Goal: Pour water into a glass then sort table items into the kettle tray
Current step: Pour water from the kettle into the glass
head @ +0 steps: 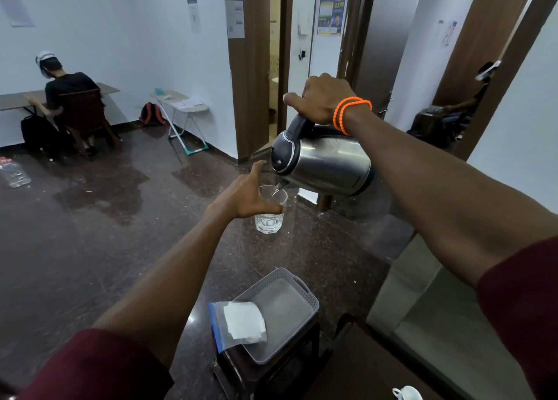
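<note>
Both forearms are bare below dark maroon fabric sleeves [99, 366] pushed up near the elbows (the right wrist wears a doubled, bright orange beaded bracelet [350, 111]).

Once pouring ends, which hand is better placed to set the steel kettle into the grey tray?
Right, probably. The right hand already grips the handle of the tilted stainless-steel kettle, while the left hand holds the clear glass. The grey plastic tray sits below, nearer the right arm.

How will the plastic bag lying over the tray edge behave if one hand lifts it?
The plastic bag looks thin and clear, so it probably droops. It holds only white folded paper, so likely light. Overhanging the tray rim, it may slide off.
</note>
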The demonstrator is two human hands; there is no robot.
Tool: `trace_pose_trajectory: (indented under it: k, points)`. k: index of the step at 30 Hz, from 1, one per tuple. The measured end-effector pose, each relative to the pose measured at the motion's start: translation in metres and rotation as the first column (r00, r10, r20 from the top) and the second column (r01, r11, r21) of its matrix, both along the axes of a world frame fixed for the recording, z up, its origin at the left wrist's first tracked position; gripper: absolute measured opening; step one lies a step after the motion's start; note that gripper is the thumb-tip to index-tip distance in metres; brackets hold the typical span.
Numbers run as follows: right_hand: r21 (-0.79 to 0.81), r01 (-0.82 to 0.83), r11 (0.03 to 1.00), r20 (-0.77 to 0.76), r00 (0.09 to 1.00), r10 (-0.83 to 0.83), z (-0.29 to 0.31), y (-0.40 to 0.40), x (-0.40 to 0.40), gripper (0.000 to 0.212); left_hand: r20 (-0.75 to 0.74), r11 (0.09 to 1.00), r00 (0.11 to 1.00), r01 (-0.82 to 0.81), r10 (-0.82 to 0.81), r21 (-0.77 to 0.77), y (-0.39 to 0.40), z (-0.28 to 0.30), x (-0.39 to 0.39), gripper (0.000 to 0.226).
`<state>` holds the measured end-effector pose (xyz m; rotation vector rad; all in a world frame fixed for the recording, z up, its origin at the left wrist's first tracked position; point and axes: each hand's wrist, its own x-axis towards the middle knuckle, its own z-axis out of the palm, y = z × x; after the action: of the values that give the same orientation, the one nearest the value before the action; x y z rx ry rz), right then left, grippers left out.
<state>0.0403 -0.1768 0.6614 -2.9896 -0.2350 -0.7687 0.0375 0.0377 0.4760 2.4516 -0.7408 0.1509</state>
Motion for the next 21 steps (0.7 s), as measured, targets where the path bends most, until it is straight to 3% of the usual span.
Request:
trace_pose_trajectory:
  k: [21]
  points:
    - [-0.059,-0.003,0.998,0.015,1.0,0.004,0.003,0.01,0.012,0.065,0.004,1.0,1.0,0.011,-0.011,0.004,0.002,-0.008,0.011,0.122]
